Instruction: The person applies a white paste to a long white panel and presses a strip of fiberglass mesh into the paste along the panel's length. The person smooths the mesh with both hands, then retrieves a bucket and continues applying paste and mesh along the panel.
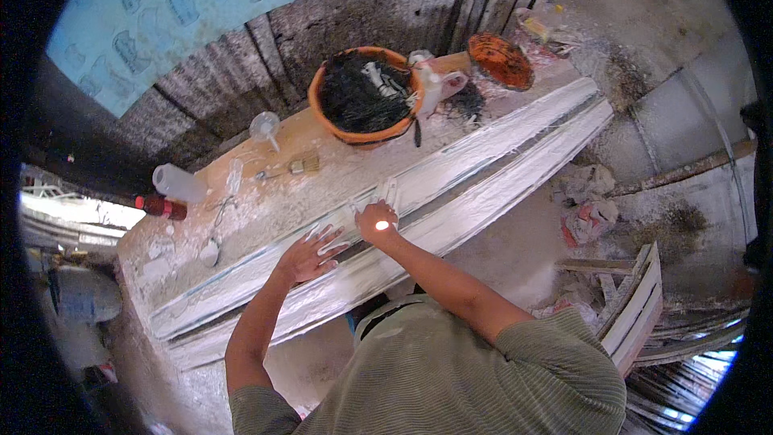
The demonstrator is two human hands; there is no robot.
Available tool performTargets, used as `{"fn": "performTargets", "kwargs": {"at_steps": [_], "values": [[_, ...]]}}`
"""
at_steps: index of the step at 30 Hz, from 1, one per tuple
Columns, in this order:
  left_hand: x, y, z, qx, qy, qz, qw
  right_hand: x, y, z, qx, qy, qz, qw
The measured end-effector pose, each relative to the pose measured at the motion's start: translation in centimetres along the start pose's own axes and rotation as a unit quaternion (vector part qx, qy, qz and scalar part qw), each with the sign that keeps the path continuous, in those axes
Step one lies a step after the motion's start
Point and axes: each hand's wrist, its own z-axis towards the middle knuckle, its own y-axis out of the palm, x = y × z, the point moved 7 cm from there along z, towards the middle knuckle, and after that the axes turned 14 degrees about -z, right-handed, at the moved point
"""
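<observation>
Two long white plaster-like strips, a far strip (pixel 475 157) and a near strip (pixel 475 213), lie side by side across the table with a darker gap between them. My left hand (pixel 310 256) rests on the strips, fingers spread and whitened at the tips. Just to its right, my right hand (pixel 375 221) is closed on a flat, pale scraper-like piece (pixel 391 192) over the far strip. Its exact kind is hard to make out. A bright spot of light falls on the back of that hand.
Beyond the strips stand an orange basin (pixel 316 105) with a black inside, a whitish jug (pixel 435 84) and an orange-stained round dish (pixel 501 60). A brush (pixel 304 163), a clear cup (pixel 264 126), a white cylinder (pixel 179 183) and a red bottle (pixel 161 207) sit farther left. A wooden frame (pixel 636 306) stands at right.
</observation>
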Motion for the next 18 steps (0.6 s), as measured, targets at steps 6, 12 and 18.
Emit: {"fn": "performTargets", "kwargs": {"at_steps": [6,12,18], "values": [[2.5,-0.5,9.2,-0.014,0.003,0.008,1.000,18.7,-0.4,6.3,-0.008,0.167,0.031,0.985],[7.8,-2.5,24.5,0.038,0.022,-0.031,0.999,42.5,-0.3,11.9,-0.004,0.213,0.035,0.976],[13.5,-3.2,43.2,0.059,0.067,0.042,0.995,61.8,1.6,16.5,0.146,0.098,0.015,0.984]]}}
